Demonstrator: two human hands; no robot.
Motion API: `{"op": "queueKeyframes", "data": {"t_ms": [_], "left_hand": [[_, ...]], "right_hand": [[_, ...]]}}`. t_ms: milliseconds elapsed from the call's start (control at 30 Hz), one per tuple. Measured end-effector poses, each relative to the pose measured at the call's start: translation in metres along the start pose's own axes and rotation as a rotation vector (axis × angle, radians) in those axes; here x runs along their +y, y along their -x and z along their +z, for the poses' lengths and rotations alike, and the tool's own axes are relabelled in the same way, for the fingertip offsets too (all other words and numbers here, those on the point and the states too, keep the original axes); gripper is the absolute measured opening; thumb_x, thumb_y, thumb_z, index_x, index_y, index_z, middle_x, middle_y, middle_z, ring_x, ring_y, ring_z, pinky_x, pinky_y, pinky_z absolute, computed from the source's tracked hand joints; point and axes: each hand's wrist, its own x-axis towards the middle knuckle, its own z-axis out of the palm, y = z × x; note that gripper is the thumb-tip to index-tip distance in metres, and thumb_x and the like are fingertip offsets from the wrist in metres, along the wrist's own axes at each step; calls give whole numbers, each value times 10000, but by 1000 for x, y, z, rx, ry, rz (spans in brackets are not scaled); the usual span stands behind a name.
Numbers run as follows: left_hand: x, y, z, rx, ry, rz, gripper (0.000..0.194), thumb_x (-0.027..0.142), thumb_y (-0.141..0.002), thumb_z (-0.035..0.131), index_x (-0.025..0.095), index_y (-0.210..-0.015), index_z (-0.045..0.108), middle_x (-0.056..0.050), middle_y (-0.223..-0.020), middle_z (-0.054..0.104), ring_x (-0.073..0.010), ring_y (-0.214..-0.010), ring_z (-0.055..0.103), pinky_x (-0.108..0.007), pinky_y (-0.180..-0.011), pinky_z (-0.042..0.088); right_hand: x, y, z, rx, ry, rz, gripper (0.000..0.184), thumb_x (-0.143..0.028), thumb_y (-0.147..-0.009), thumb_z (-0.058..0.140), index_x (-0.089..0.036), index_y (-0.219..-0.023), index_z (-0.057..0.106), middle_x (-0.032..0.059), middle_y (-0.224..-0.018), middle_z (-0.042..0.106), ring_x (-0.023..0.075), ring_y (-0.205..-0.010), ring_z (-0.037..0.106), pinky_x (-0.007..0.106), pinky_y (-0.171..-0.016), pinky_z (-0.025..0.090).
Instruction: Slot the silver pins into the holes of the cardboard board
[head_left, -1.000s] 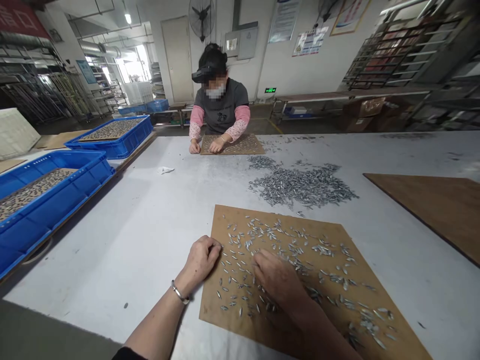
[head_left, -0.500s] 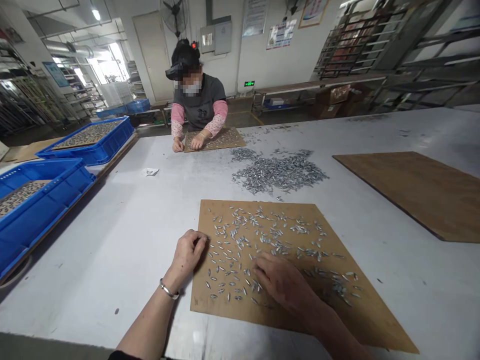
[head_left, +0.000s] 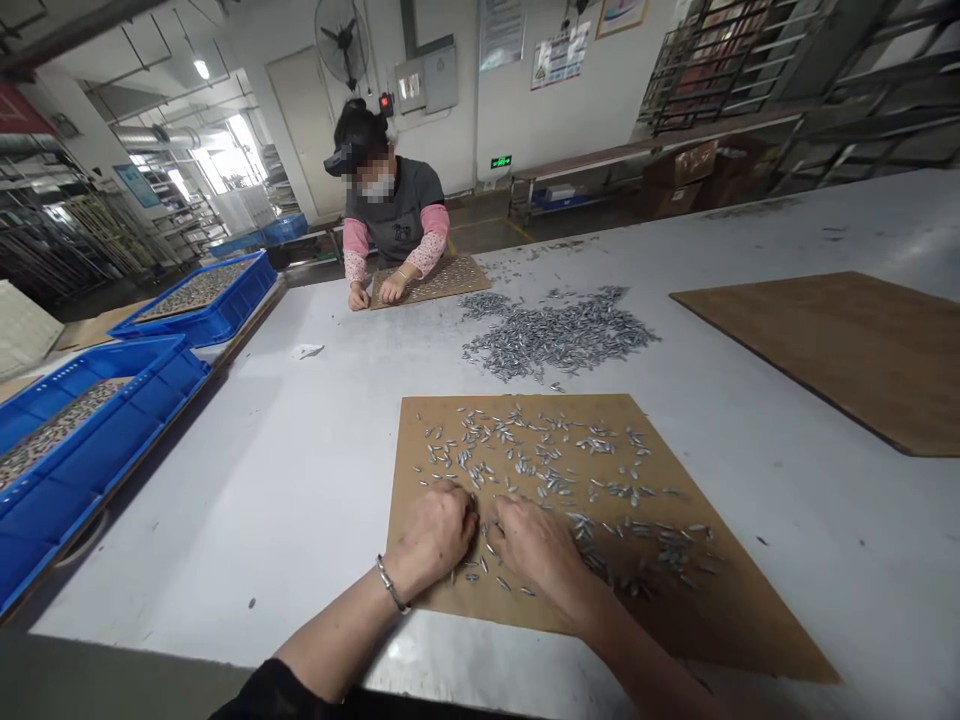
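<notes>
While both hands work close together over the board (head_left: 750, 630), small silvery pieces (head_left: 555, 485) lie scattered across it, pointed at the ends. Clumps on the far half and to the right; nearer the hands, single pieces set apart from one another.

Left hand (head_left: 435, 535): over the board's left part, knuckles up, fingers curled under and drawn together. Cannot tell whether a piece is pinched in them; fingertips hidden. Bracelet (head_left: 391, 585) on that wrist, dark sleeve (head_left: 277, 690) farther down the arm.

Right hand (head_left: 536, 540): just beside the left, narrow gap between, a few pieces showing in it. Fingers bent and close together, tips pointing left and down to the board. Cannot tell if they hold anything. Forearm crosses the board's near edge and shades its lower right.

Board flat on the pale surface (head_left: 315, 480). Beyond it, apart, a loose heap (head_left: 559, 335) of like pieces, a few strays about it. To the right, a brown slab (head_left: 840, 350), flat.

Across the surface, a co-worker (head_left: 397, 215) in pink sleeves bends over a smaller panel (head_left: 465, 275) dotted with pieces. White scrap (head_left: 307, 351) to the left. Along the left side, a near bin (head_left: 142, 425) and a far bin (head_left: 240, 300), both blue, each with a layer of small bits inside
</notes>
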Motion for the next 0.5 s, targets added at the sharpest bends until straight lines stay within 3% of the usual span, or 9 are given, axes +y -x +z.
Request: {"op": "queueKeyframes", "data": {"t_ms": [167,267,500], "left_hand": [[10,0,10,-1,-140,-38,223,163,-984,482,141,-938,699,-162,-982,726,-264,-839,707,-358,-740,550],[12,-2,10,1,-166,-45,197,142,-952,507,140,-918,702,-159,-961,729,-263,-822,711,-353,-722,548],[10,-10,3,-34,-75,-33,132,96,-884,567,151,-864,686,-163,-931,728,-286,-852,707,-388,-775,558]], "right_hand": [[2,2,-5,49,127,-122,331,-4,-946,453,-179,-939,733,121,-986,764,242,-936,700,341,-811,406],[8,2,-11,0,58,-171,302,-51,-981,464,-184,-934,731,99,-967,760,235,-917,701,334,-787,408],[13,1,-15,-19,7,-107,267,-144,-1023,476,-199,-920,717,83,-957,741,205,-852,682,313,-730,389]]}}
